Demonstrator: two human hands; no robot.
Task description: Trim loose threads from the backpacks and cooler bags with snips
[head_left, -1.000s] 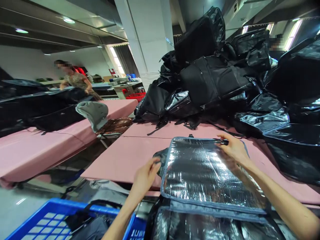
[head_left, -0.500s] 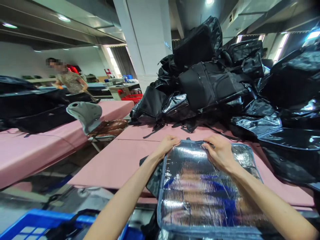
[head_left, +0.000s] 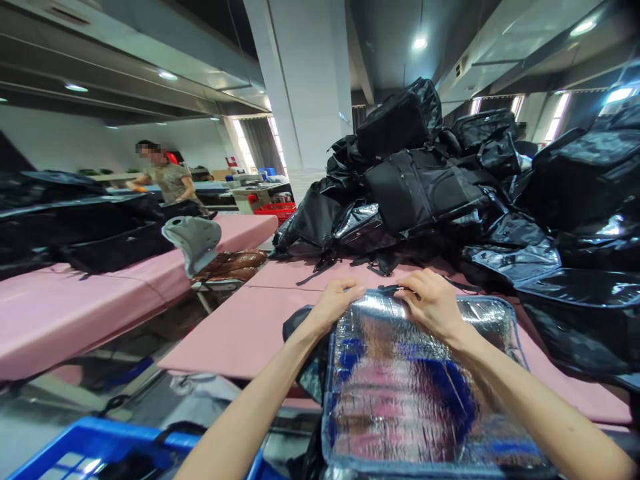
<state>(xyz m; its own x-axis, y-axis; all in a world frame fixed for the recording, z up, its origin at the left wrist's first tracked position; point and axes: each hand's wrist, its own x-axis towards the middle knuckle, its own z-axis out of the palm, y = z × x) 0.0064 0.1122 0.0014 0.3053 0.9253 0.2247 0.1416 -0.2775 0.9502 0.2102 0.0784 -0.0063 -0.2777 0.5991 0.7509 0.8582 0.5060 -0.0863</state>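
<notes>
In front of me lies a bag with a shiny silver foil lining and blue-grey bound edges, its lined face turned up toward me. My left hand grips the far edge near its left corner, thumb on the foil side. A little to the right, my right hand is closed on the same edge, with its fingers curled over the rim beside a small black strap. The fingertips behind the edge are hidden. Dark fabric of the bag shows at its left side.
Black bags are heaped high on the far side of the pink table, with more at right. A blue crate stands at lower left. Beyond a grey chair, a person stands by another pink table holding dark bags.
My view has turned slightly left and up, so the surroundings sit lower and mostly further right. Both hands keep hold of the bag's edge; the right has come slightly closer to the left.
</notes>
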